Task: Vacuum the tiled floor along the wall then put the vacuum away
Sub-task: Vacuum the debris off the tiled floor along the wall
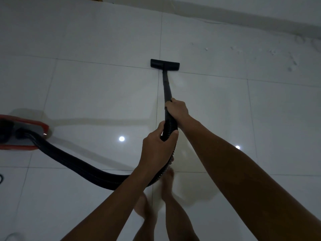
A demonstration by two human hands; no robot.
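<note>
1. The right hand (177, 110) grips the black wand (167, 86) high up, fingers wrapped round it; the left hand (156, 143) clasps the ribbed hose (86, 166) just below, where hose meets wand.
2. The floor head (165, 63) lies flat on the tiled floor (104, 93), straddling a grout crossing, still apart from the wall (243, 7) along the floor's far edge.
3. The red canister (22, 133) sits at the floor's left edge, hose looping from it past the bare feet (166, 185).
4. White crumbs (271, 52) are scattered near the far right corner, by the wall's foot.
5. To do this stroke well, I judge the head should stay flat and travel in overlapping passes parallel to the wall, working rightward toward the crumbs.
6. Open floor lies right and ahead; the hose behind the feet looks like a tripping and snagging risk, so the canister may need pulling along.
</note>
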